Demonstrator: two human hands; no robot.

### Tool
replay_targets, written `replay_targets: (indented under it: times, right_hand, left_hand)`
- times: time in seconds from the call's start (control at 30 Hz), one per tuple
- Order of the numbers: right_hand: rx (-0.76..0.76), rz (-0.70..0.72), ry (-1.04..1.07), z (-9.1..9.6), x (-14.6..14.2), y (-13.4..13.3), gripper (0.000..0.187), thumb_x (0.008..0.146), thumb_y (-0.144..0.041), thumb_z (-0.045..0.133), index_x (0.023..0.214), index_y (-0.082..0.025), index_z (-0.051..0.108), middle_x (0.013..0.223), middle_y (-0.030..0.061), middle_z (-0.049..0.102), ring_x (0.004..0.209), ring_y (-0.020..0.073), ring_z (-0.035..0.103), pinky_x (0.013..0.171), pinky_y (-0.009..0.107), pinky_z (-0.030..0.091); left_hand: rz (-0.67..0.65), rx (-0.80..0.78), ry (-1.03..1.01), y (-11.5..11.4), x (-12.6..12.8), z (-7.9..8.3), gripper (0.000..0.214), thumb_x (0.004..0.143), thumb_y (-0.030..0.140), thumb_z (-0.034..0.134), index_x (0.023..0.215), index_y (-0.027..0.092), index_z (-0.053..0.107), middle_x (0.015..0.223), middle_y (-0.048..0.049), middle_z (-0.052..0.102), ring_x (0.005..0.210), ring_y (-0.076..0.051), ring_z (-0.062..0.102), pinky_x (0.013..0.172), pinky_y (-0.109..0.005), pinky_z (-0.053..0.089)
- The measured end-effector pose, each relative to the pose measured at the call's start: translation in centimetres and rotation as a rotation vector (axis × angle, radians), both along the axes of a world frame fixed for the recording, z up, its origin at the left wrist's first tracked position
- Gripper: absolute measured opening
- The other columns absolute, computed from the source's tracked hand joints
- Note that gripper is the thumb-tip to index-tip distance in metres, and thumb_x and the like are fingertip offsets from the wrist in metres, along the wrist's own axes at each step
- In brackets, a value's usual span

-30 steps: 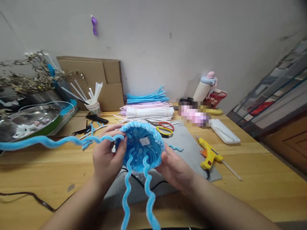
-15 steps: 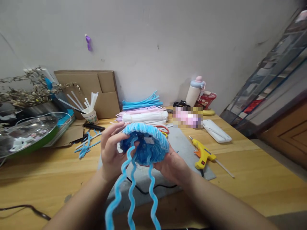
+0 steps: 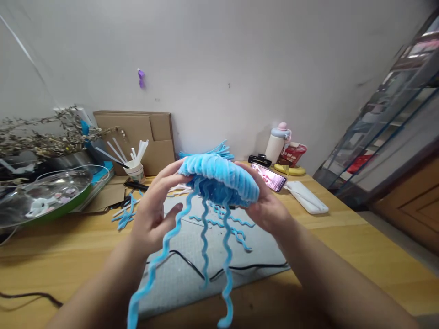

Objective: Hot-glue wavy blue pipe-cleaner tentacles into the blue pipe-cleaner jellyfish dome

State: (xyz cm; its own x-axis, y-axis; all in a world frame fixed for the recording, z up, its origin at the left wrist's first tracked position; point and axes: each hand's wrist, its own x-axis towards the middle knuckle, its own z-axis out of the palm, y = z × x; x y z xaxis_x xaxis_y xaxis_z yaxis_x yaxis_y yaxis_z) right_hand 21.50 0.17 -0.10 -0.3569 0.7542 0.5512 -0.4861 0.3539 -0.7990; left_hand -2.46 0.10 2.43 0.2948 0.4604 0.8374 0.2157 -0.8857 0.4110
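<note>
A fuzzy light-blue pipe-cleaner jellyfish [image 3: 222,171] is held up over the grey mat [image 3: 185,292], its ribbed dome tilted and its darker hollow underside partly showing. Three wavy pipe-cleaner strands [image 3: 227,256] hang from inside it. My left hand [image 3: 154,205] grips the dome's left rim, fingers on top and thumb below. On the right rim, my right hand [image 3: 267,203] is closed around the edge, its fingers partly hidden behind the dome. More wavy blue pipe cleaners [image 3: 240,237] lie on the mat beneath.
A black cable [image 3: 188,262] crosses the mat. Blue pipe-cleaner scraps [image 3: 126,214], a cup of glue sticks [image 3: 134,171] and a green-sided bowl [image 3: 77,198] are at left. At right are a phone [image 3: 269,177], a white power bank-like object [image 3: 306,197], a banana [image 3: 290,170] and a bottle [image 3: 276,144].
The jellyfish has risen and turned, so its dome top shows more and its underside less. Both hands moved with it, and the view has shifted. The yellow glue gun no longer shows.
</note>
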Motion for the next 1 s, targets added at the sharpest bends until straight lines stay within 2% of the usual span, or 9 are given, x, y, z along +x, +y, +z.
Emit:
replay_targets:
  times: [0.1,0.17,0.3,0.4,0.5,0.6,0.7,0.9,1.0]
  right_hand:
    - [0.144,-0.013,-0.109,2.9,1.1,0.7,0.059,0.080,-0.043,0.075,0.135,-0.043,0.053,0.138,-0.0030,0.056,0.120,0.0243,0.057,0.102,0.041,0.047]
    - [0.221,-0.053,-0.161,4.7,1.6,0.9,0.060,0.079,-0.043,0.076,0.135,-0.042,0.053,0.134,-0.0023,0.058,0.116,0.0242,0.059,0.100,0.041,0.048]
    - [0.307,-0.115,-0.231,7.6,1.8,0.7,0.059,0.079,-0.045,0.075,0.134,-0.041,0.054,0.131,-0.0020,0.060,0.114,0.0255,0.061,0.097,0.045,0.049]
    - [0.339,-0.091,-0.238,8.6,1.6,0.3,0.057,0.080,-0.043,0.074,0.134,-0.042,0.054,0.131,-0.0031,0.060,0.115,0.0255,0.060,0.097,0.045,0.049]
    - [0.356,-0.096,-0.311,9.0,1.5,0.1,0.059,0.079,-0.039,0.075,0.134,-0.041,0.055,0.134,-0.0036,0.058,0.123,0.0272,0.056,0.101,0.046,0.047]
    - [0.401,-0.113,-0.379,9.4,1.5,-0.1,0.059,0.078,-0.037,0.076,0.134,-0.038,0.056,0.143,-0.0029,0.052,0.133,0.0301,0.047,0.107,0.050,0.042]
    - [0.439,-0.125,-0.399,9.7,1.5,-0.4,0.061,0.078,-0.035,0.077,0.135,-0.036,0.055,0.144,0.0000,0.052,0.130,0.0304,0.050,0.106,0.050,0.043]
    - [0.265,-0.097,-0.296,7.5,1.4,-0.7,0.052,0.089,-0.038,0.065,0.138,-0.034,0.050,0.132,0.0043,0.060,0.119,0.0234,0.058,0.100,0.044,0.049]
    - [0.164,-0.190,-0.296,5.5,1.4,-0.9,0.040,0.092,-0.041,0.061,0.129,-0.028,0.058,0.116,0.0072,0.067,0.106,0.0209,0.064,0.091,0.040,0.053]
  left_hand:
    - [-0.133,-0.061,-0.023,0.4,-0.6,1.3,0.039,0.089,0.023,0.059,0.127,0.028,0.058,0.148,-0.0079,0.049,0.135,-0.034,0.047,0.111,-0.058,0.041]
    - [-0.151,-0.037,-0.067,0.7,-0.6,2.3,0.034,0.090,0.026,0.059,0.124,0.027,0.061,0.142,-0.0072,0.055,0.134,-0.033,0.048,0.112,-0.057,0.041]
    - [-0.038,0.054,-0.180,0.6,0.4,4.6,0.024,0.089,0.015,0.062,0.110,0.026,0.063,0.121,-0.0045,0.067,0.118,-0.024,0.062,0.103,-0.047,0.052]
    - [0.042,0.134,-0.284,0.4,1.4,6.5,0.039,0.078,0.001,0.069,0.106,0.026,0.060,0.105,0.0004,0.069,0.101,-0.016,0.068,0.089,-0.033,0.058]
    - [0.211,0.210,-0.184,0.1,1.5,8.1,0.054,0.070,-0.001,0.068,0.115,0.028,0.060,0.094,0.0030,0.071,0.086,-0.015,0.070,0.072,-0.027,0.059]
    - [0.390,0.294,0.064,-0.3,1.0,8.9,0.049,0.067,0.002,0.064,0.109,0.028,0.070,0.092,0.0035,0.076,0.077,-0.015,0.070,0.067,-0.027,0.055]
    - [0.505,0.415,0.136,-0.6,0.5,9.0,0.044,0.067,0.005,0.062,0.104,0.026,0.073,0.091,0.0031,0.078,0.076,-0.016,0.072,0.066,-0.027,0.053]
    - [0.506,0.478,-0.161,-0.1,0.6,7.5,0.040,0.069,0.007,0.072,0.106,0.023,0.072,0.098,-0.0006,0.078,0.084,-0.019,0.072,0.072,-0.032,0.056]
    - [0.497,0.485,-0.291,0.5,1.0,6.9,0.031,0.076,0.012,0.072,0.103,0.025,0.073,0.096,0.0010,0.078,0.084,-0.018,0.072,0.071,-0.034,0.056]
